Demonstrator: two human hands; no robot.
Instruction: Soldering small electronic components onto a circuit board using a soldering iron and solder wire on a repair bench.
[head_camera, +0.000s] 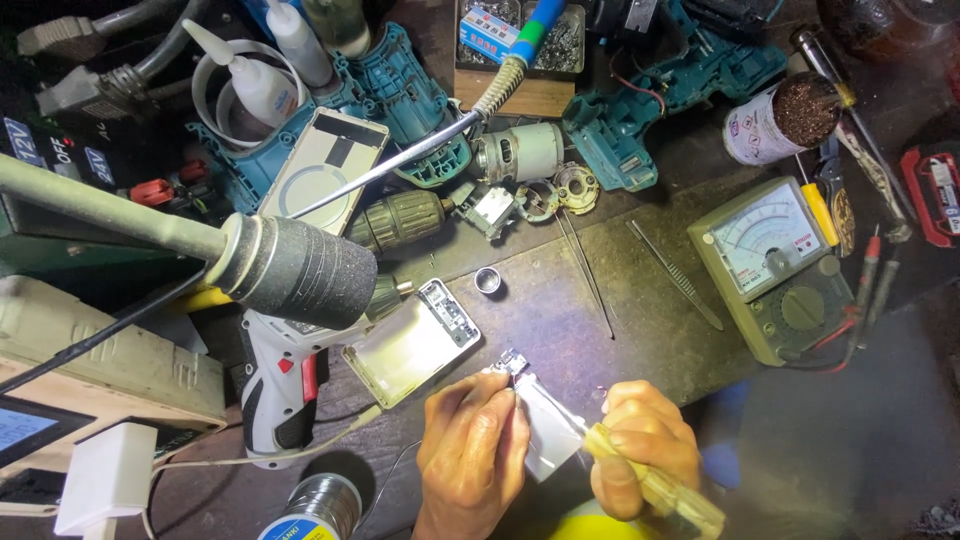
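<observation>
— Head cam: what's w/ the hands?
— Left hand (472, 447) pinches a silver battery pack (545, 430), near-centre bench. Right hand (645, 448) fisted round a yellow-handled screwdriver (655, 485), tip at the pack.

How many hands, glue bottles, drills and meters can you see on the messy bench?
Hands: 2, the left hand and the right hand
White glue bottles: 2
White cordless drill: 1
Green dial meter: 1
Total: 6
</observation>
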